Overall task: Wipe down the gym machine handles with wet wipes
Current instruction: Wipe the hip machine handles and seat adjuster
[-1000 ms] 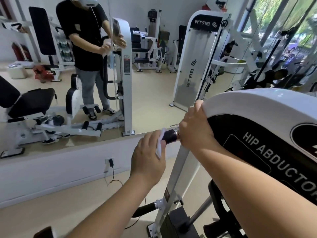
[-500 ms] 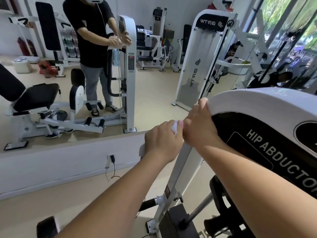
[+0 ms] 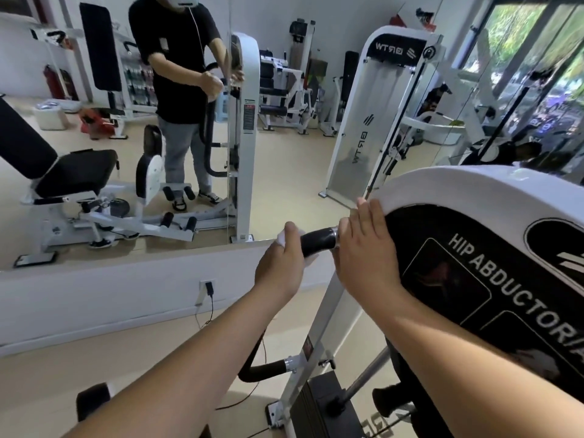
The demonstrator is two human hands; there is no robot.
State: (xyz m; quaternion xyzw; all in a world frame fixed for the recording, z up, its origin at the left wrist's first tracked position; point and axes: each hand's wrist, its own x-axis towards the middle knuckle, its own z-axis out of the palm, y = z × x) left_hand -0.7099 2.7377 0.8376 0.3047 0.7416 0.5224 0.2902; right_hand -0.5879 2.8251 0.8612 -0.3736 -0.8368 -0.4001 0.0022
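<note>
A black padded handle (image 3: pixel 318 240) sticks out leftward from the white hip abductor machine (image 3: pixel 442 191). My left hand (image 3: pixel 279 268) grips the handle's outer end with a white wet wipe (image 3: pixel 286 239) wrapped under its fingers. The glossy black stretch of handle between my two hands is bare. My right hand (image 3: pixel 366 248) rests on the machine's white shroud edge right where the handle joins the frame, fingers curled over the rim. A second black handle (image 3: pixel 265 369) curves out lower down on the frame.
A wall mirror (image 3: pixel 284 153) ahead reflects a person, the same machine and other gym machines. Below it a white ledge carries a wall socket (image 3: pixel 207 287) with a plugged cable trailing onto the beige floor. The weight stack (image 3: pixel 322 403) stands below my arms.
My left hand with the wipe slid outward along the handle, away from my right hand, uncovering the black grip between them. My right hand stayed on the shroud edge.
</note>
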